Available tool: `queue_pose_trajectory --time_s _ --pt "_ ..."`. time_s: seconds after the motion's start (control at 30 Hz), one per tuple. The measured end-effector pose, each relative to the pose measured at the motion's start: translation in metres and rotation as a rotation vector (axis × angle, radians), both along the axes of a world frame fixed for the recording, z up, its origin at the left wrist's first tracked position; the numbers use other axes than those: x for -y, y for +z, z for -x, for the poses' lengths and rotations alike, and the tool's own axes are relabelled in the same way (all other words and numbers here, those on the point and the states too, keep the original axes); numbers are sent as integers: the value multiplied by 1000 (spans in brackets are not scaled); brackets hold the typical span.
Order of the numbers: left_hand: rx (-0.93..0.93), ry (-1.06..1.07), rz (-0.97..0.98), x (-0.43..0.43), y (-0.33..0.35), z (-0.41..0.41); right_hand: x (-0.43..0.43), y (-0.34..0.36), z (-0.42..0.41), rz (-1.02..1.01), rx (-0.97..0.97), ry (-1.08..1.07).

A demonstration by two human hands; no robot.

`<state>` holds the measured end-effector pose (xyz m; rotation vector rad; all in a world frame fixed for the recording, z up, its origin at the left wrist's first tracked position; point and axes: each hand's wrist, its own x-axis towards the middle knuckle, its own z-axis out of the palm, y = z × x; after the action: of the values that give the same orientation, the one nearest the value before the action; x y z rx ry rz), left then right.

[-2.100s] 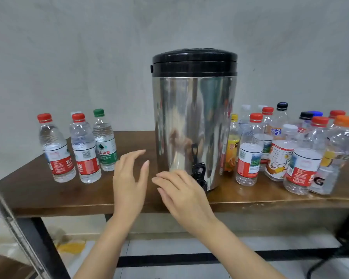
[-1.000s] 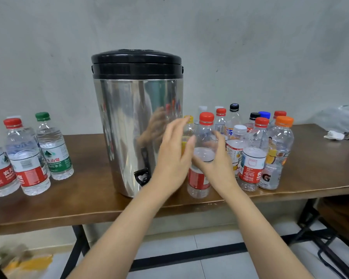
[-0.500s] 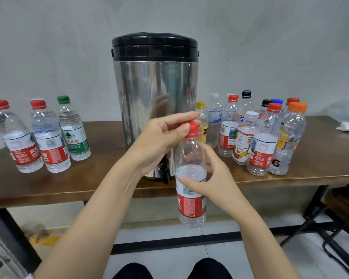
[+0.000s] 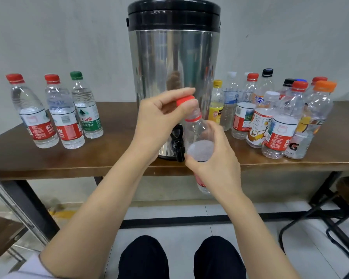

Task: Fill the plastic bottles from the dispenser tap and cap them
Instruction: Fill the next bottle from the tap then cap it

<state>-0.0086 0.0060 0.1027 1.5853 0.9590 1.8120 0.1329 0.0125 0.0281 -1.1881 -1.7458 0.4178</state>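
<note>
Head view, only one:

- My right hand point(image 4: 216, 164) is wrapped around the body of a clear plastic bottle point(image 4: 197, 133), just right of frame centre. Fingers curl around the label area and a strip of red label shows below the hand.
- The bottle is off the table, in front of its front edge, leaning a bit left. Its base hangs below the tabletop line. Can't tell the fill level.
- My left hand point(image 4: 159, 119) pinches the red cap point(image 4: 184, 100) between thumb and fingers, right at the top of the neck. The cap is tilted. Can't tell if it is threaded on or loose. The red ring sits on the neck below it.
- The steel dispenser point(image 4: 173, 77) with its black lid point(image 4: 173, 15) fills the top centre, standing on the brown table point(image 4: 109, 158). The black tap point(image 4: 178, 146) is at its base, just left of the held bottle. Not clear if they touch.
- Left of frame: three capped bottles in a row, two red-capped point(image 4: 32, 117) point(image 4: 63, 117) and one green-capped point(image 4: 87, 111), upright.
- Right of frame: a cluster of mixed capped bottles point(image 4: 280, 125), packed close, upright, beside the dispenser.
- Bottom centre: my knees in dark trousers point(image 4: 143, 256). Bottom right: a black metal frame point(image 4: 330, 218) on the tiled floor.
</note>
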Motion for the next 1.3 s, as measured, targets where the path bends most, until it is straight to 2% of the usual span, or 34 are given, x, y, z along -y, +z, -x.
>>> queue_pose_trajectory --time_s 0.1,0.17,0.3,0.37,0.5,0.63,0.7,0.77,0.83,0.87,0.93,1.0,1.03,1.3 --pt "207 174 -51 -10 -3 24 -4 -11 -3 55 -96 -68" --pt "174 339 9 -26 -20 53 -8 -24 -8 129 -136 -91" --pt "-117 575 360 -58 -87 100 -12 -51 -5 244 -187 -113" --pt "-287 648 468 -66 -115 113 -13 -63 2 279 -207 -122" --pt "-584 743 541 -74 -145 122 -16 -86 14 331 -235 -143" --pt "-715 768 582 -74 -155 122 -16 -103 22 368 -211 -146" --pt "-656 768 489 -70 -146 118 -15 -111 26 384 -187 -150" --pt "-491 737 256 -60 -124 105 -14 -119 31 407 -173 -152" --pt "-293 563 98 -44 -93 85 -14 -128 35 445 -178 -124" --pt "-258 437 66 -36 -80 73 -13 -131 37 467 -186 -100" --pt "-381 258 22 -22 -63 51 -13 -136 40 499 -190 -61" --pt "-622 260 -11 -22 -59 36 -13 -135 42 498 -197 -44" --pt "-685 285 -20 -25 -60 33 -13 -134 42 489 -203 -40" --pt "-705 410 -143 -41 -65 32 -14 -128 39 434 -230 -5"
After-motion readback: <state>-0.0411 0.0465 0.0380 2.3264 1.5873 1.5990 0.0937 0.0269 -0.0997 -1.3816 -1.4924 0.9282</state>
